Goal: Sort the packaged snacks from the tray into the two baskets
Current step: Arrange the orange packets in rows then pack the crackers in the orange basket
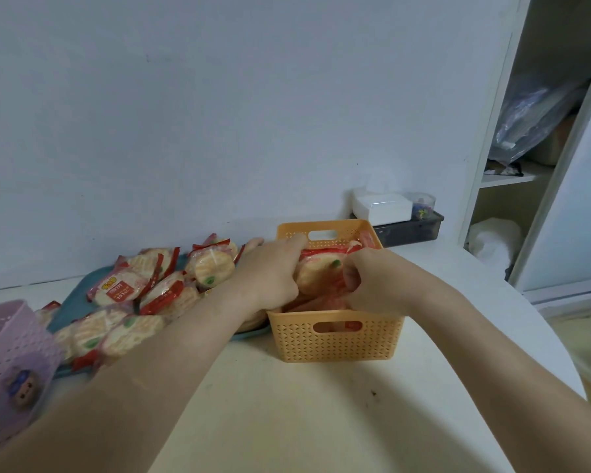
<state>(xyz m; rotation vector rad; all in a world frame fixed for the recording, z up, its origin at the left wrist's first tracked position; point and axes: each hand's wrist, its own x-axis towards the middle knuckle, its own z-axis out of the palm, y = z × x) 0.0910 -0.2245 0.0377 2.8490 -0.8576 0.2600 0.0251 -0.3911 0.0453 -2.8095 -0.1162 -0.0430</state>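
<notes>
Both hands are over the orange basket (336,339) now — my left hand (270,274) and my right hand (372,281) are each clamped on the same snack packet (316,271), a round pale cracker in clear wrap with a red edge and a green spot. It sits at the top of the basket's load, just above the rim, with more red-edged packets packed beneath it. I'd say this is the placing step: I'm settling this one into the basket, not yet letting go.

Left of the orange basket the teal tray (65,312) holds a good heap of packets (157,295) — plenty left, so I judge the sorting well short of done. Further left of the basket, past the tray, the purple basket (11,363) stands on the worktop (321,421); what it holds I cannot tell.

Next move, as I see it: press the packet flat, open both hands, then reach left to the tray for another.
</notes>
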